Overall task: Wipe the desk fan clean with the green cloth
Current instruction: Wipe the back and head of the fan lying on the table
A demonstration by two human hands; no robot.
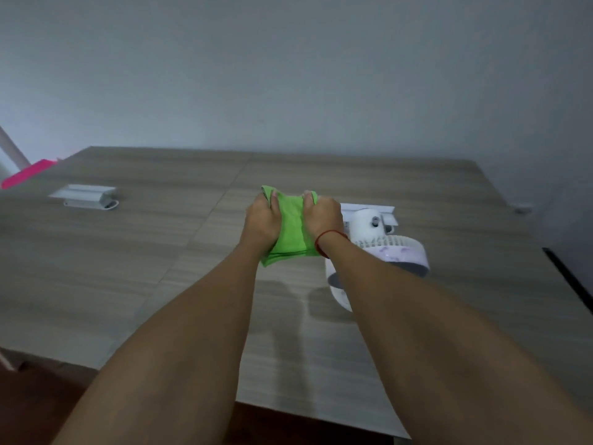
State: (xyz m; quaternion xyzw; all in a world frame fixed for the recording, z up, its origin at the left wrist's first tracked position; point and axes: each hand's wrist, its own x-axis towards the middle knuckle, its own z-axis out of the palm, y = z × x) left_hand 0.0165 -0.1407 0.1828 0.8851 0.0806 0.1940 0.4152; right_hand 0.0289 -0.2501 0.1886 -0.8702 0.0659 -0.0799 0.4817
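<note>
The green cloth (290, 229) is stretched between both hands above the middle of the wooden table. My left hand (261, 221) grips its left side and my right hand (322, 216) grips its right side, both fists closed. The white desk fan (385, 248) lies on the table just right of my right hand, its round grille partly hidden behind my right forearm. The cloth hangs beside the fan; whether it touches the fan is unclear.
The wooden table (160, 268) reaches to a grey wall. A white bracket-like part (85, 195) lies at the far left. A pink-headed broom (25, 173) leans past the left edge. A white strip (369, 208) lies behind the fan.
</note>
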